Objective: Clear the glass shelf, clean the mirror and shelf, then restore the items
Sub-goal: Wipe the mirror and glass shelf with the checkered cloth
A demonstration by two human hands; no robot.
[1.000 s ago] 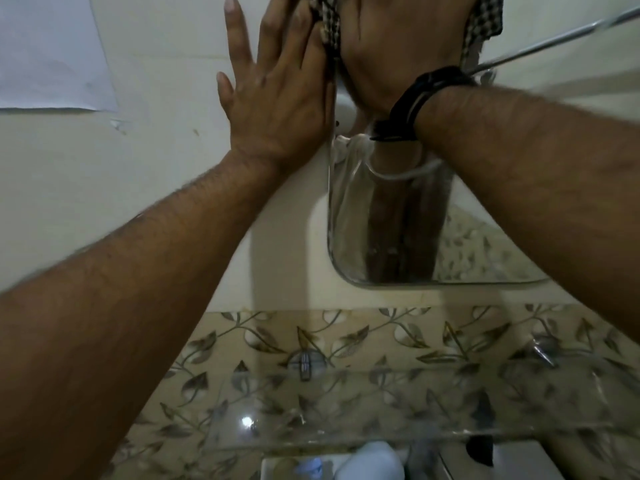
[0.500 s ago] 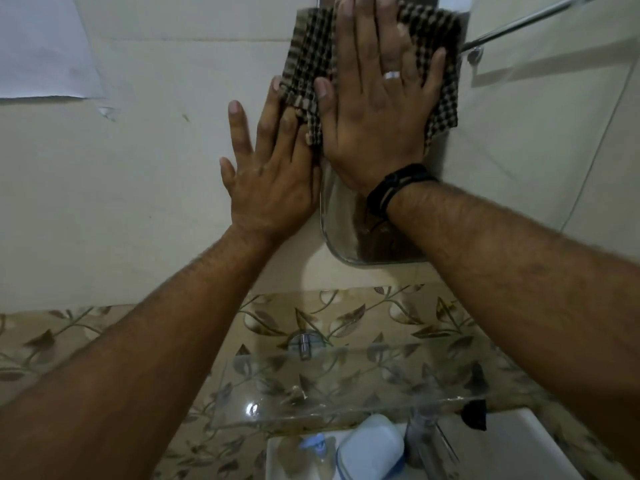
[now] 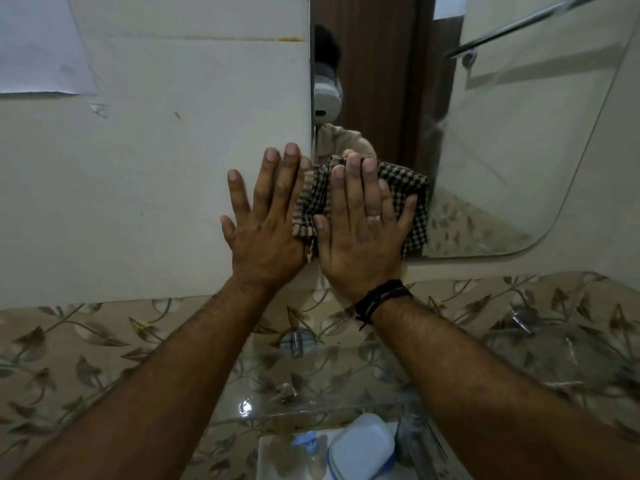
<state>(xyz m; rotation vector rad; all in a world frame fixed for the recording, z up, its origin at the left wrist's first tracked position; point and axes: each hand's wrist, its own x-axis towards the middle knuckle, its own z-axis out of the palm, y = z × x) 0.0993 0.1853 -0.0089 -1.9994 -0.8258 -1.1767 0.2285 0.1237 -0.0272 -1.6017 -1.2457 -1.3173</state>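
Note:
A wall mirror (image 3: 502,140) with rounded corners hangs above a clear glass shelf (image 3: 346,379). My right hand (image 3: 363,230) lies flat with straight fingers on a brown checked cloth (image 3: 408,202), pressing it against the mirror's lower left corner. My left hand (image 3: 266,226) is spread flat on the cream wall just left of the mirror's edge, its fingers touching the cloth's edge. The shelf carries nothing that I can see.
A white sink (image 3: 277,455) below the shelf holds a white bottle (image 3: 363,448) and a clear bottle with a blue cap (image 3: 304,445). A chrome towel rail (image 3: 512,26) shows at the upper right. Leaf-patterned tiles (image 3: 86,341) run along the wall.
My right hand has slid the cloth down the mirror from its upper part to the lower left corner. My left hand has moved down the wall beside it.

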